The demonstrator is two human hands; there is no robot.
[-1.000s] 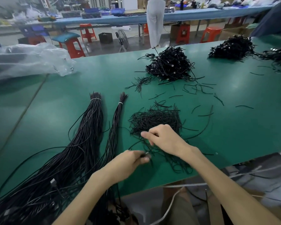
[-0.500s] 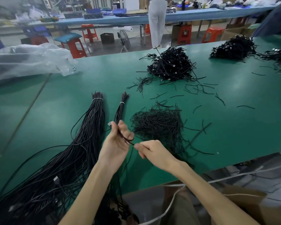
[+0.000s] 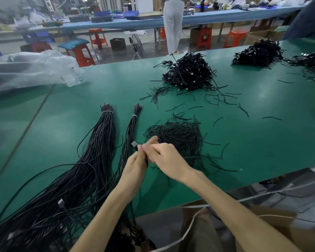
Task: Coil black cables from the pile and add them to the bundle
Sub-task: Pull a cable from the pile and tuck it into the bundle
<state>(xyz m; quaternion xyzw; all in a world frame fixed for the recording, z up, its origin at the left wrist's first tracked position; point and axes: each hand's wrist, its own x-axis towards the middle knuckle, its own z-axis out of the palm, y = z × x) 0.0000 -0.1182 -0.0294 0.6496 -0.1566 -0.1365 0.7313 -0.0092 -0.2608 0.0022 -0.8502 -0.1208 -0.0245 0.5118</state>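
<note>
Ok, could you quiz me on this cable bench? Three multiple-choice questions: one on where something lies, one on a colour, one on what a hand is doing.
1. Where does the thin tied bundle lie?
A. on the plastic bag
B. between the thick tied bundle and the loose pile
C. on a stool

2. What colour is the table?
A. green
B. white
C. orange

3. What is the left hand doing?
A. lying flat
B. holding scissors
C. gripping a black cable with a metal plug

Answers: 1 B, the thick bundle is on one side, the pile on the other. 2 A, its bare top is green. 3 C, its fingers curl round the cable, the plug poking out above.
</note>
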